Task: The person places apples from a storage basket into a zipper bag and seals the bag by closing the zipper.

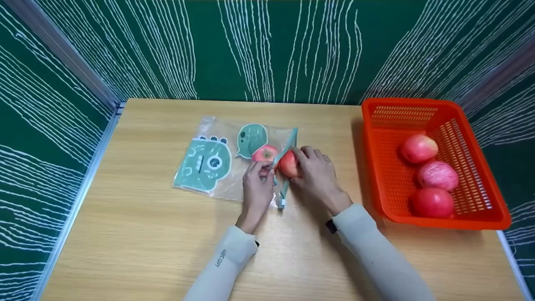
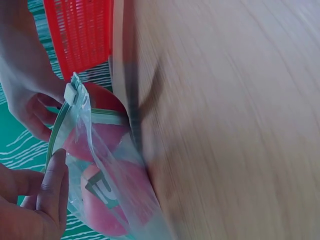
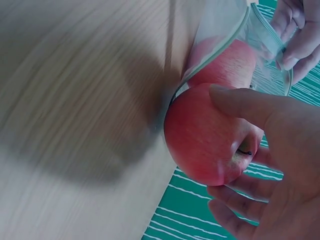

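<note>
A clear zip bag point(image 1: 238, 179) with green dinosaur prints lies flat, its green-edged mouth facing right and a white slider point(image 1: 282, 203) at the near corner. With thumb and fingers my left hand point(image 1: 258, 188) pinches the upper lip of that mouth, which gapes in the right wrist view. My right hand point(image 1: 318, 173) grips a red apple point(image 3: 205, 132) right at the opening, thumb on top and fingers around its far side. Inside the bag, an apple point(image 1: 265, 153) shows through the plastic; another is partly hidden by my left hand.
On the right of the wooden table point(image 1: 146, 234) stands an orange-red plastic basket point(image 1: 372, 167). It holds three apples point(image 1: 438, 175) in a row. Green walls point(image 1: 288, 50) with white lines enclose the table at the back and sides.
</note>
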`<state>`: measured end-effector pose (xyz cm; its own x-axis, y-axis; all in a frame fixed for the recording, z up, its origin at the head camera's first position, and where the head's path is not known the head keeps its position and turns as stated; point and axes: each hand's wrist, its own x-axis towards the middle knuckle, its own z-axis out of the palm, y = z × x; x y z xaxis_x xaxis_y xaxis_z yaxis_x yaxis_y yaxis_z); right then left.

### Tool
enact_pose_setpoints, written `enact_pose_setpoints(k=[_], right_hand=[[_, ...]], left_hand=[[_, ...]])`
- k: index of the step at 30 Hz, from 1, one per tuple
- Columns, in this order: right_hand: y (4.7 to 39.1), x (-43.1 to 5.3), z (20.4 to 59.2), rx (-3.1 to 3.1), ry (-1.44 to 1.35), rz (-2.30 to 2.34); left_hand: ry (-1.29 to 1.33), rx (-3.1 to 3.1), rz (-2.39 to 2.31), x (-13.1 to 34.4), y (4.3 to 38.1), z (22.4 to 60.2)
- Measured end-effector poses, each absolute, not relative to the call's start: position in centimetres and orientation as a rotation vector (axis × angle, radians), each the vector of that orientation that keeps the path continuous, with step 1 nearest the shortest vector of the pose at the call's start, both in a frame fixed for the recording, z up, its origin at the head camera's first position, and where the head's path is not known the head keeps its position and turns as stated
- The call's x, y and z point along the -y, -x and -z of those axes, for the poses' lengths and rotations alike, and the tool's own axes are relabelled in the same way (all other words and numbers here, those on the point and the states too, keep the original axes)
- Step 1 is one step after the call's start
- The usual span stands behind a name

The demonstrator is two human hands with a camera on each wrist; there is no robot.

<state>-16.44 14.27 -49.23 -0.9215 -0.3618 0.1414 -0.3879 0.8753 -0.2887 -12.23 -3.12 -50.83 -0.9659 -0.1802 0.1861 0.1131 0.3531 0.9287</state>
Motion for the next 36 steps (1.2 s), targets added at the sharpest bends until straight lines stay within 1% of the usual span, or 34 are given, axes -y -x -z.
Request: enact_pose_setpoints(k=[15, 24, 36], right_hand=[[16.6, -12.2, 49.7, 3.047, -0.549, -0.555], [16.8, -11.5, 50.0, 3.067, -0.608, -0.565], [17.3, -11.0, 50.5, 2.904, -0.752, -0.569]], left_hand=[[-0.098, 2.385, 1.67, 3.0, 11.9, 50.4], [-0.066, 2.358, 1.66, 3.1, 12.0, 50.5], [-0.031, 2.266, 1.691, 3.0, 12.3, 50.4]])
